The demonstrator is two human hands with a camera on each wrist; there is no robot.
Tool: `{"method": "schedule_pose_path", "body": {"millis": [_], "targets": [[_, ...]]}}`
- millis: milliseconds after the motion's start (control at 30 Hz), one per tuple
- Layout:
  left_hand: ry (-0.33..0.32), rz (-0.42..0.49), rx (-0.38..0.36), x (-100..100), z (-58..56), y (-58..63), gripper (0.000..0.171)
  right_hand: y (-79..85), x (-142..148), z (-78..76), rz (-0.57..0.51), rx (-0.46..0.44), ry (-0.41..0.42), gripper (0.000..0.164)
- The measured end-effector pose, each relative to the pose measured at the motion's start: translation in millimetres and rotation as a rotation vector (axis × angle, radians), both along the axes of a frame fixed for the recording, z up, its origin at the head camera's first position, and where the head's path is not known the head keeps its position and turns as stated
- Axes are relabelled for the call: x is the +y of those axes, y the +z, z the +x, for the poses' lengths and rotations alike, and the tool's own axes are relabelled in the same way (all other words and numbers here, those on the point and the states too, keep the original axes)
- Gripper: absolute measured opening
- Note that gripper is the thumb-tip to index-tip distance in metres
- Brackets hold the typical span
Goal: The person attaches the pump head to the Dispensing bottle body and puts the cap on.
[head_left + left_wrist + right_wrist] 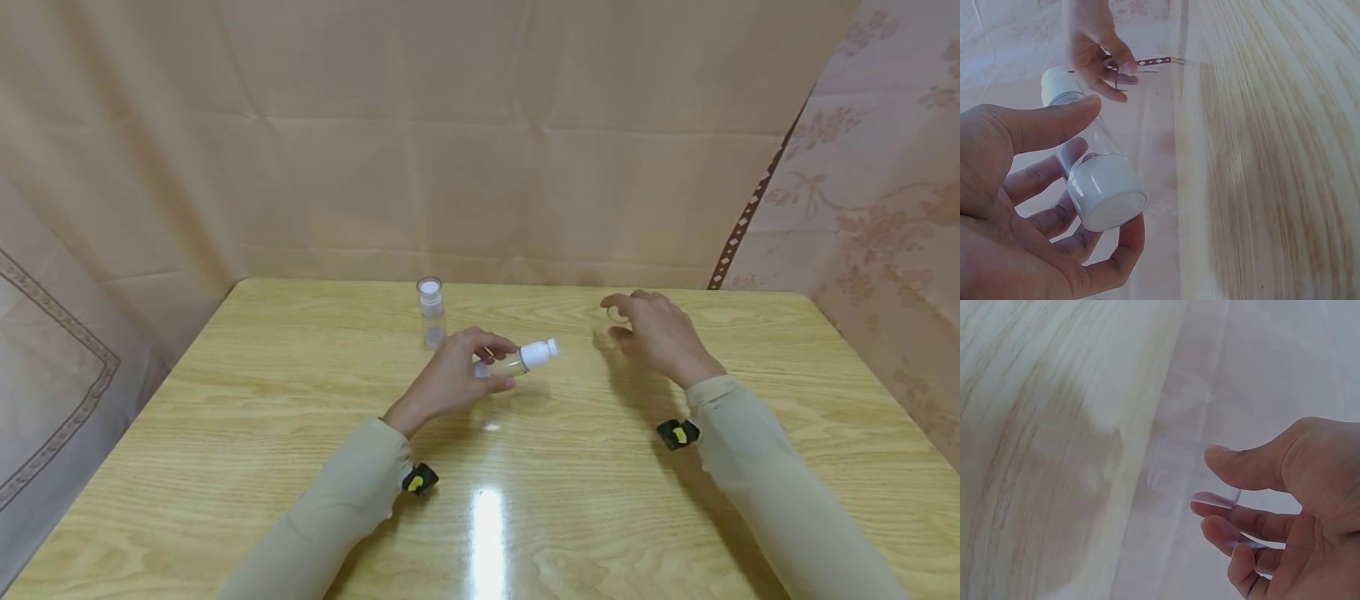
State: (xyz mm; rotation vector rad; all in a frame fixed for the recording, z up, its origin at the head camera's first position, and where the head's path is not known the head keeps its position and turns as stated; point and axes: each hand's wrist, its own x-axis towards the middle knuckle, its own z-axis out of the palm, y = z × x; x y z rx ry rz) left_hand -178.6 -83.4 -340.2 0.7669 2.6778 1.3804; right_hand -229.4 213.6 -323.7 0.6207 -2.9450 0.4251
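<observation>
My left hand grips a small clear pump bottle, tilted over the table with its white pump head toward the right. In the left wrist view, the thumb crosses the clear body and the fingers curl round behind; the bottle's white base faces the camera. To the right, my right hand pinches a clear, see-through cap by one end, between thumb and fingers. The cap is apart from the bottle. A second clear bottle with a white top stands upright behind my left hand.
The wood-grain table ends at a beige curtain along the back. A patterned cloth hangs on the right. Black devices are strapped at both wrists, and a bright light reflection lies on the near tabletop.
</observation>
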Motion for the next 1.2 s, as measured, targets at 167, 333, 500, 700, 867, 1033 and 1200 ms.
{"method": "schedule_pose_path", "body": {"millis": [167,333,500,700,867,1033,1200], "targets": [[0.006,-0.003,-0.008,1,0.7,0.7,0.037,3.1,-3,5.6,-0.016,0.001,-0.002,0.038],[0.007,-0.01,-0.008,1,-0.3,-0.1,0.037,4.7,-7,12.1,-0.011,0.026,0.008,0.038],[0.008,-0.005,-0.006,1,-0.2,-0.3,0.037,3.8,-11,17.3,-0.019,0.041,0.016,0.037],[0.01,0.001,-0.017,1,0.7,1.3,0.037,-0.6,-15,22.8,-0.041,0.045,0.025,0.039],[0.005,0.006,-0.02,2,0.1,1.5,0.038,-3.7,-17,26.5,-0.044,0.069,0.035,0.039],[0.009,0.006,-0.004,1,-1.1,-0.6,0.036,-3.6,-18,28.3,-0.054,0.088,0.046,0.039],[0.013,0.01,-0.019,1,-0.1,0.3,0.037,-2.5,-19,30.7,-0.06,0.077,0.04,0.039]]}}
